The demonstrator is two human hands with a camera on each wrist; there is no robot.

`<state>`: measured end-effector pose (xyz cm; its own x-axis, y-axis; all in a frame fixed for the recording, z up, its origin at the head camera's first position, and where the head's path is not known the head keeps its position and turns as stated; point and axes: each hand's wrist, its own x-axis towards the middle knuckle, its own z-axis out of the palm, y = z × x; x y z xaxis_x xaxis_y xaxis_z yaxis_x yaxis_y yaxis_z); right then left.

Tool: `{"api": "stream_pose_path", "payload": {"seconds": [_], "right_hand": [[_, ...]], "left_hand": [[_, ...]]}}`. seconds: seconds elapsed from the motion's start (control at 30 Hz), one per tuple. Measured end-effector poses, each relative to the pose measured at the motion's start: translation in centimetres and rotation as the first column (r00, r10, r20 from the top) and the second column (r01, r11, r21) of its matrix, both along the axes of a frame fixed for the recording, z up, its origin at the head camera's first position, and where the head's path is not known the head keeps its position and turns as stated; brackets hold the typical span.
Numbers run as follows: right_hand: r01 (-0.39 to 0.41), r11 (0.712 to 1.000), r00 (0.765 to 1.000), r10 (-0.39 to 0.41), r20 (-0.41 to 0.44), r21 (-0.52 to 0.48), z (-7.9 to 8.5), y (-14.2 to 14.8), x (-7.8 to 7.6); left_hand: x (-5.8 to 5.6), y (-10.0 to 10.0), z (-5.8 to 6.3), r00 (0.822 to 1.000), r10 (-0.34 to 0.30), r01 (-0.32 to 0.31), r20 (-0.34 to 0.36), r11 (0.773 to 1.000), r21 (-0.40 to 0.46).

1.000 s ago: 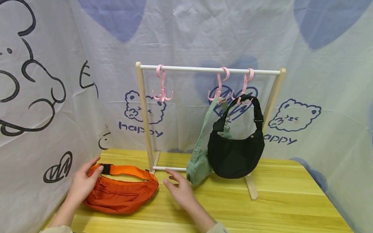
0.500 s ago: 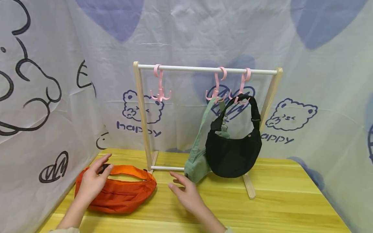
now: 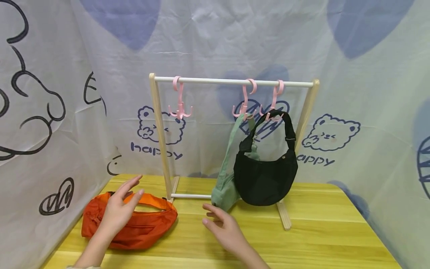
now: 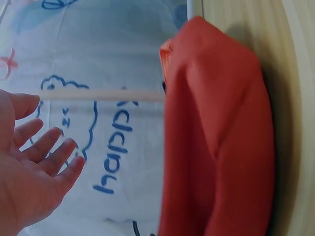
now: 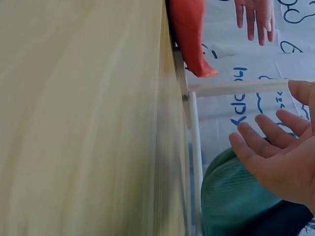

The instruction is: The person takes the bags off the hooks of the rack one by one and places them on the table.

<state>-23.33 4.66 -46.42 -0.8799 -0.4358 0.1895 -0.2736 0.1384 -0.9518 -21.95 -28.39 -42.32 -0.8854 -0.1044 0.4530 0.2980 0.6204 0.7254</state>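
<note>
An orange-red waist bag (image 3: 141, 228) lies on the table at the left in the head view, its bright orange strap arched along the top. Above it, overlapping it in that view, my left hand (image 3: 119, 209) hovers with fingers spread; the left wrist view shows a gap between the hand (image 4: 39, 167) and the bag (image 4: 216, 132). My right hand (image 3: 225, 229) is held over the table, fingers relaxed, holding nothing. Just behind it hangs a green bag (image 3: 225, 190), partly hidden by a black shoulder bag (image 3: 265, 179). Both hang from pink hooks.
A rack with wooden posts (image 3: 160, 138) and a white top rail (image 3: 215, 80) stands on the yellow wood-grain table (image 3: 322, 228). At the rail's left, a pink hook (image 3: 180, 106) bears no bag. A printed white cloth (image 3: 201, 45) surrounds the table.
My left hand has come off the waist bag's buckle end and moved right, above the bag. My right hand has shifted slightly right and down. The view has turned a little to the right.
</note>
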Motion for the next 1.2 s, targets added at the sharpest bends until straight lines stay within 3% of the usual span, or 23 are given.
{"api": "stream_pose_path", "payload": {"seconds": [0.37,0.53,0.73,1.07,1.2], "right_hand": [[0.043,0.999,0.998,-0.041,-0.056,0.025,0.5,2.6,0.3],[0.115,0.993,0.989,-0.115,-0.090,-0.006,0.8,3.7,0.2],[0.192,0.979,0.971,-0.200,-0.131,-0.073,1.6,5.1,0.2],[0.256,0.948,0.881,-0.309,-0.357,-0.188,3.5,7.5,-0.4],[0.266,0.938,0.848,-0.337,-0.408,-0.221,4.7,8.3,-0.6]], "left_hand": [[-1.3,3.4,1.2,0.984,-0.083,0.085,-0.159,0.996,0.004],[-1.8,5.2,1.9,0.963,-0.137,0.148,-0.231,0.988,0.032],[-2.3,6.9,1.9,0.949,-0.171,0.195,-0.263,0.978,0.067],[-3.6,9.7,2.3,0.913,-0.228,0.271,-0.338,0.959,0.086],[-4.0,10.7,2.5,0.911,-0.245,0.287,-0.331,0.954,0.085]]}}
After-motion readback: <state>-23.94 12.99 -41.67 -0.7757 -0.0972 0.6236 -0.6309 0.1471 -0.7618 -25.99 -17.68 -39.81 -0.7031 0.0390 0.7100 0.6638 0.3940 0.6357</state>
